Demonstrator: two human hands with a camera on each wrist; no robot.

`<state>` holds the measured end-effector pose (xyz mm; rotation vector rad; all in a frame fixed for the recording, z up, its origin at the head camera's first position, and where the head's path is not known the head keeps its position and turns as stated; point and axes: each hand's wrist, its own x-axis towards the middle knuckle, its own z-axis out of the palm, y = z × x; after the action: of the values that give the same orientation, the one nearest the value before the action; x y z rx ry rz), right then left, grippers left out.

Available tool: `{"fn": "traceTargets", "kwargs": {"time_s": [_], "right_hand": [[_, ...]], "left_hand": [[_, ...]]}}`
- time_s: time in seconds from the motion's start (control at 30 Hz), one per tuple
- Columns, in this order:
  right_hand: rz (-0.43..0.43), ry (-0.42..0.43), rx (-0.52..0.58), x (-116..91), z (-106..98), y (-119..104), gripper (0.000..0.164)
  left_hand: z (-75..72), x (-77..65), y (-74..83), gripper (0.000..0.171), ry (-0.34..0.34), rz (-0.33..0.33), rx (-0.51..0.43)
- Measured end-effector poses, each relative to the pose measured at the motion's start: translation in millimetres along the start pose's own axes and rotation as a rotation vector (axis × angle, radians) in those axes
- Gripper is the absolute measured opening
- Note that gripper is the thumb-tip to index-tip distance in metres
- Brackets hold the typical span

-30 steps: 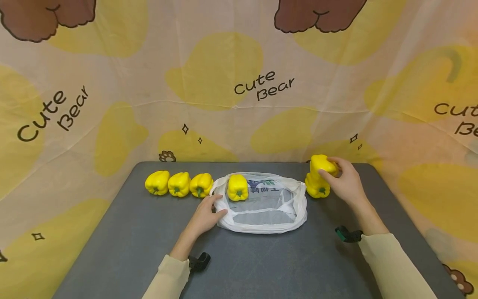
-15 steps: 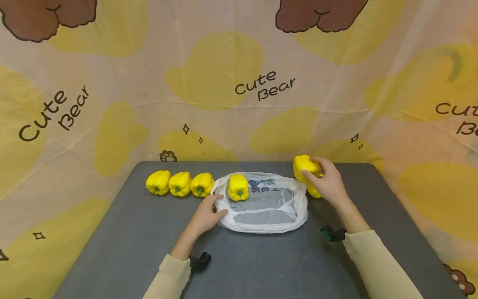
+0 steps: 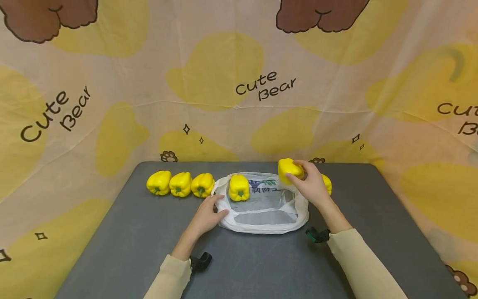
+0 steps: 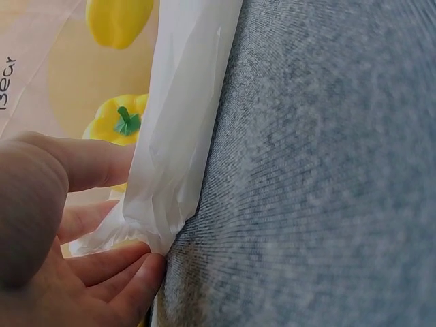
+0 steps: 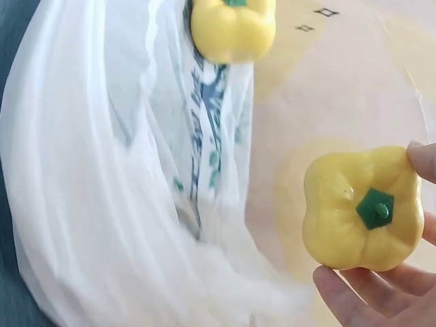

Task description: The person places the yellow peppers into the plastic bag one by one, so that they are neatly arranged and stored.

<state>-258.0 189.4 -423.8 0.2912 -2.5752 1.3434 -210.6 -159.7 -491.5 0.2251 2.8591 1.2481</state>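
A white plastic bag point(image 3: 261, 229) with printing inside lies spread open on the dark table. My left hand point(image 3: 206, 216) holds its left rim, with thumb and fingers on either side of the film point(image 4: 177, 122) in the left wrist view. One yellow bell pepper point(image 3: 239, 189) sits inside the bag at the left. In my right hand point(image 3: 313, 186), a second yellow bell pepper point(image 3: 287, 169) is gripped over the bag's back right rim. Its green stem point(image 5: 376, 209) faces the camera in the right wrist view.
Several yellow bell peppers point(image 3: 181, 185) stand in a row left of the bag. Another bell pepper point(image 3: 327, 184), partly hidden by my right hand, stands to the bag's right. A printed cloth point(image 3: 209, 83) rises behind the grey table point(image 3: 254, 265).
My right hand has carried its bell pepper leftward, from above the right-hand pepper to over the bag's back right rim. The left hand stays at the bag's rim.
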Motion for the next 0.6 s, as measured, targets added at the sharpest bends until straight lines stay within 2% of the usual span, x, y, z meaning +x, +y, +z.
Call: {"fn": "traceTargets", "kwargs": {"time_s": [0.6], "right_hand": [[0.059,-0.103,0.021,0.3,55.0,-11.9,0.061]], "left_hand": [[-0.8,-0.5,1.9,0.052,-0.012,-0.015,0.006]]}}
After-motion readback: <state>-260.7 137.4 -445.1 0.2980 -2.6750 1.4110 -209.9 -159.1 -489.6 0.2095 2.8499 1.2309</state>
